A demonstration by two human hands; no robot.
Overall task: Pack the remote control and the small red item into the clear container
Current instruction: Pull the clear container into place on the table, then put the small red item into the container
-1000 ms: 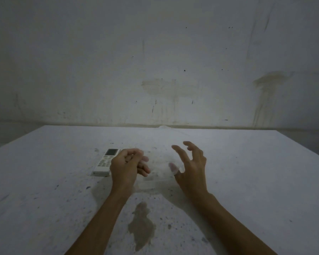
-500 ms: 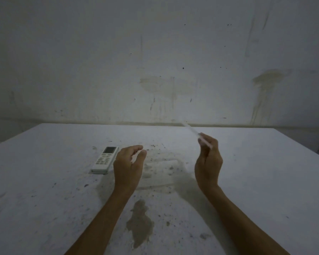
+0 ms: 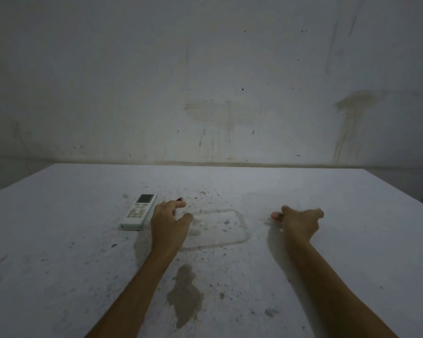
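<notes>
The white remote control (image 3: 139,212) lies face up on the table, left of centre. Just right of its top end sits the small red item (image 3: 179,199). The clear container (image 3: 244,226) rests open on the table in the middle, with only its rim easy to see. My left hand (image 3: 169,224) hovers over the container's left end with fingers apart, its index fingertip close to the red item. To the right of the container, my right hand (image 3: 300,222) is low by the table, fingers pinched on the edge of the faint clear lid (image 3: 266,202).
The white table (image 3: 352,240) is speckled with dirt and has a brown stain (image 3: 185,292) near its front, between my forearms. A stained wall (image 3: 230,93) stands right behind the table's far edge.
My right hand has swung the clear lid from above the container down to the right side. My left hand has opened and moved toward the red item.
</notes>
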